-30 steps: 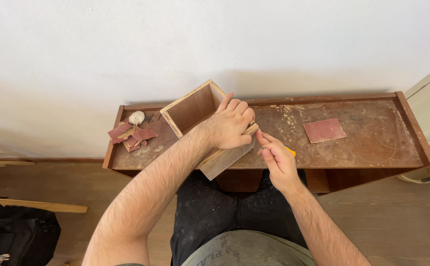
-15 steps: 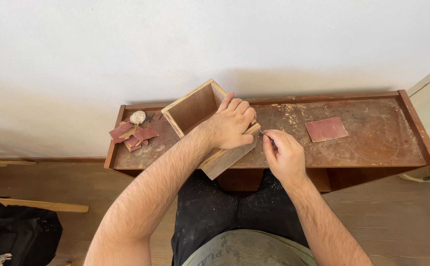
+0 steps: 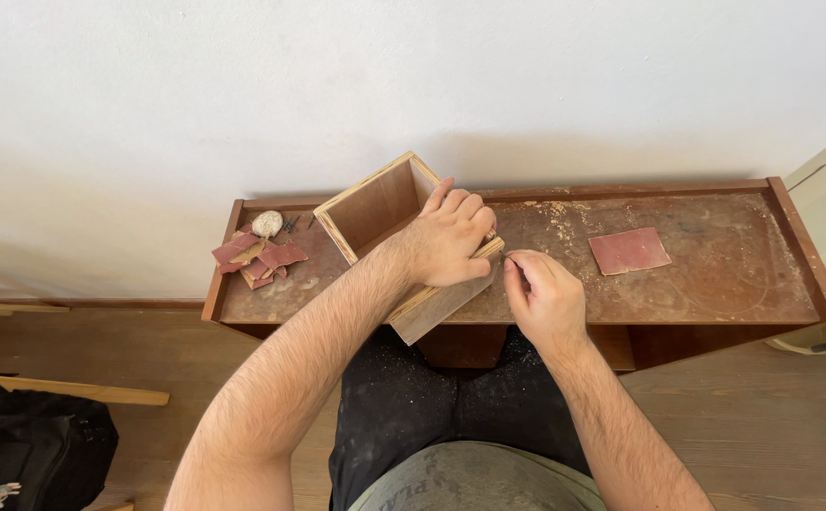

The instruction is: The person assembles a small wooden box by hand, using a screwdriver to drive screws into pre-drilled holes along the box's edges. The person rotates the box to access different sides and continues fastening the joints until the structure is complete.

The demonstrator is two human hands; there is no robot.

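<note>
An open wooden box (image 3: 375, 203) lies tilted on a low brown bench (image 3: 725, 284), with one corner hanging over the front edge. My left hand (image 3: 446, 241) presses down on the box's right side wall and grips it. My right hand (image 3: 544, 298) is just right of that wall. Its fingers pinch a small thin dark object whose tip touches the box's edge; what the object is cannot be made out.
A reddish sandpaper sheet (image 3: 629, 250) lies on the bench to the right. Torn sandpaper scraps (image 3: 262, 255) and a pale lump (image 3: 266, 223) sit at the left end. Sawdust dusts the top. A black bag (image 3: 35, 445) and a wooden strip (image 3: 63, 390) lie on the floor at left.
My right hand has closed in on the box's right wall and curled tighter. The yellow thing seen beside it a second ago is out of sight. My left hand stays put.
</note>
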